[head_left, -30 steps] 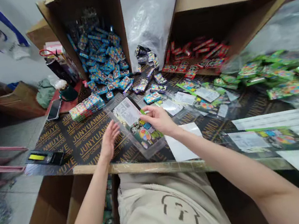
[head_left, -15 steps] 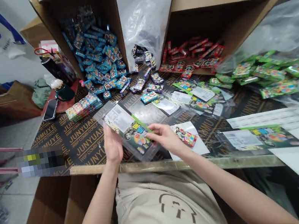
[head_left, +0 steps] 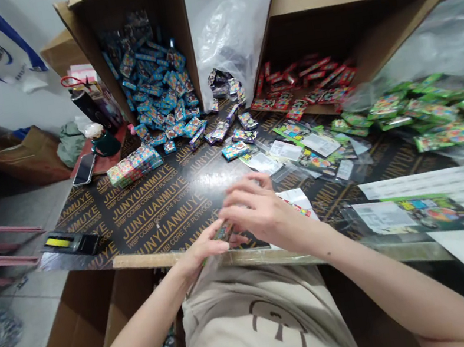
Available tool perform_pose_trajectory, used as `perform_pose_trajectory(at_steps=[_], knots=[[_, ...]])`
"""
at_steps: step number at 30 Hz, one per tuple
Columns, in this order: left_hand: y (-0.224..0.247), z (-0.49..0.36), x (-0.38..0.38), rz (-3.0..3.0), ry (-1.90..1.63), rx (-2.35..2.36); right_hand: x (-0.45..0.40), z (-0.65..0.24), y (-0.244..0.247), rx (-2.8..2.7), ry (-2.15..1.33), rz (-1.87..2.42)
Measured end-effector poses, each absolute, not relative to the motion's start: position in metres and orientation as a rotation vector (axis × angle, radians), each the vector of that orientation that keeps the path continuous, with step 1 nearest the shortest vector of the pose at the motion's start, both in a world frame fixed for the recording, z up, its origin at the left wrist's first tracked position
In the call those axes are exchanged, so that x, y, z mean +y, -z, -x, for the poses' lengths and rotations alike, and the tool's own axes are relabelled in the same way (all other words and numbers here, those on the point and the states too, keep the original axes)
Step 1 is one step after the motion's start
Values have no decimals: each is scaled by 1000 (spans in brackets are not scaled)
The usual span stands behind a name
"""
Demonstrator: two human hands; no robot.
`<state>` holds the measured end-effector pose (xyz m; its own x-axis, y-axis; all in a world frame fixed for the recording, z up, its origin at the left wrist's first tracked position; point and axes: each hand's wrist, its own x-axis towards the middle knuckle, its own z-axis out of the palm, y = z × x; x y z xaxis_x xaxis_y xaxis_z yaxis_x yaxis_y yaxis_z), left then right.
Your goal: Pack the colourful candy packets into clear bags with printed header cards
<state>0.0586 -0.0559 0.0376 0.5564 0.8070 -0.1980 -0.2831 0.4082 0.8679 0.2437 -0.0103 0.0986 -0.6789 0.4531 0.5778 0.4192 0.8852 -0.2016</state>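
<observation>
Close together at the table's front edge, both my hands are around a printed card in a clear plastic bag (head_left: pixel 224 231). Mostly hidden by the fingers, the bag is tilted nearly edge-on. My left hand (head_left: pixel 203 249) is closed on its lower left side. Over the top curls my right hand (head_left: pixel 261 213), its fingers bent round the far side and slightly blurred. Partly behind the right wrist, a small red box lies on white paper (head_left: pixel 301 194). Another bagged card (head_left: pixel 419 215) lies flat to the right.
Cartons at the back hold blue boxes (head_left: pixel 163 90) and red boxes (head_left: pixel 314 78). Green packets (head_left: pixel 431 108) are heaped at right. More bagged cards (head_left: pixel 317 149) lie mid-table. At left are stacked boxes (head_left: pixel 134 165), a phone (head_left: pixel 84 169) and a black-and-yellow object (head_left: pixel 69 243).
The bagged card has turned from lying face-up to nearly edge-on and come closer to my body. My right hand has moved over it, beside the left.
</observation>
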Motion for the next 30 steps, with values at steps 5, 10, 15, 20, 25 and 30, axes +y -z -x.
perform_pose_trajectory(at_steps=[5, 10, 15, 20, 25, 30], knots=[[-31, -57, -60, -751, -910, 617, -9, -247, -80, -1914, -216, 917], [-32, -60, -61, -823, -906, 688, -11, -245, -71, -1815, -648, 1003], [-33, -63, -60, -847, -961, 719, -9, -248, -76, -1977, -739, 853], [-39, -60, -63, -997, -1005, 824, -10, -252, -84, -2276, -788, 776], [-36, -58, -64, -1086, -930, 983, -9, -255, -79, -2244, -862, 942], [-36, -54, -57, -1042, -1019, 1045, 2, -252, -55, -1595, -1018, 1005]])
